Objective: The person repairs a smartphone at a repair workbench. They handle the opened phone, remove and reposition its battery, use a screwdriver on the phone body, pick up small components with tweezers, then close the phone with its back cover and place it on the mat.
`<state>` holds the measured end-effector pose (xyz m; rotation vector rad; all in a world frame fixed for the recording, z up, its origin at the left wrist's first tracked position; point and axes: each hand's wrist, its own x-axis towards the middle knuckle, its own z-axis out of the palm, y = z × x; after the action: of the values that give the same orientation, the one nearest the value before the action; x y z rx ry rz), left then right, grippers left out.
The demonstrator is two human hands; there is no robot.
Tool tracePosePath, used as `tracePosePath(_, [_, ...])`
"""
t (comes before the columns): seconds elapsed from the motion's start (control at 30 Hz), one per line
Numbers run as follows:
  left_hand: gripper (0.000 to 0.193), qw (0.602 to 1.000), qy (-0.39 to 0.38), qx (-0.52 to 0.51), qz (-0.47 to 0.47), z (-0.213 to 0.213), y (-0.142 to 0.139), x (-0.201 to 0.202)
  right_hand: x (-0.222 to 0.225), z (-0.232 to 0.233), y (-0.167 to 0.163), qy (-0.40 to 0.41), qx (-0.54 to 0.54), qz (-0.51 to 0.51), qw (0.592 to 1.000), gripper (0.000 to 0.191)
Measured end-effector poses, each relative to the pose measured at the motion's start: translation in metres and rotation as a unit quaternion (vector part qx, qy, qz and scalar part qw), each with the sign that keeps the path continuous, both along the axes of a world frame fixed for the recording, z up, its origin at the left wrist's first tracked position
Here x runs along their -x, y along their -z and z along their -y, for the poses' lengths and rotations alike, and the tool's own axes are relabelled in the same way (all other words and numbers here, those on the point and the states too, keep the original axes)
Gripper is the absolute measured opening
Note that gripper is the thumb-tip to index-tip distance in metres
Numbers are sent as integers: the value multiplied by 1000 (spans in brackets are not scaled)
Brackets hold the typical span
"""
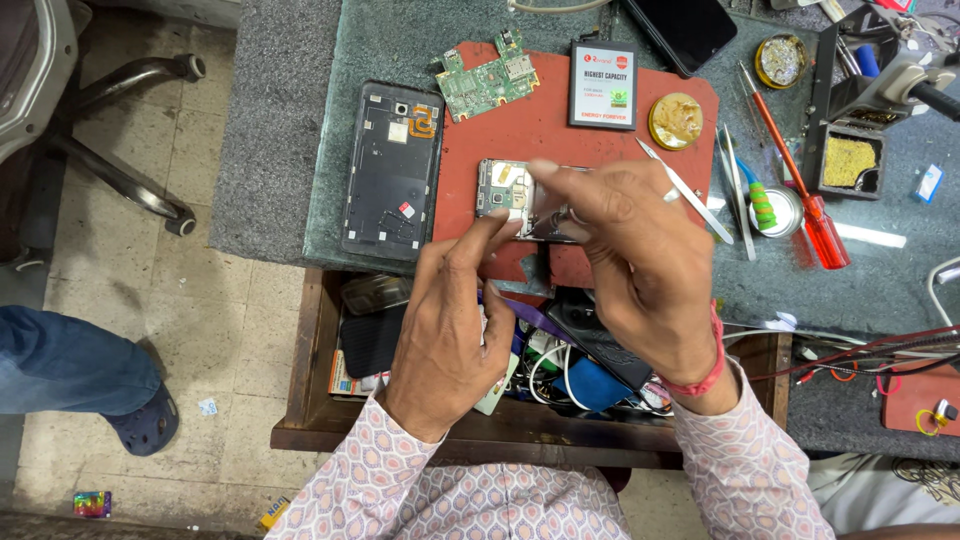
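Observation:
An opened phone body [503, 192] with its metal inner frame showing lies on a red work mat [560, 130]. The index fingertip of my left hand [448, 325] rests against the phone's near edge; the other fingers are loosely curled and hold nothing. My right hand [635, 250] hovers over the phone's right half and hides it. Its fingers pinch down at the phone. A thin silver tool [690, 193] runs through them and sticks out up and to the right.
Left of the mat lies a dark phone back cover [390, 170]. A green circuit board [487, 80], a black battery [603, 85] and a round paste tin [675, 120] sit at the mat's far edge. Tweezers [738, 190] and a red screwdriver [805, 185] lie right. An open drawer [400, 420] of cables is below.

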<state>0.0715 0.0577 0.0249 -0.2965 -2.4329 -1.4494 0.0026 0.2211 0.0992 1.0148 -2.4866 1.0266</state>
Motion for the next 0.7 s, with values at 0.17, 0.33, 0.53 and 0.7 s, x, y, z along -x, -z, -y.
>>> tracePosePath(0.17, [66,1000,-4,-1,-3,2,6,-2,-2,5,-4,52,-27,-26,998,37])
tracePosePath(0.33, [49,996,-71,41,-43,14,11,-2,2,6,-1,38,-16,-53,998,36])
tracePosePath(0.53, [23,968,-190,159,-30,62,-14,4,-1,4,1,35,-7,-32,999,39])
tracePosePath(0.7, [22,965,-200,168,19,83,-27,5,0,7,0,37,-33,-56,997,41])
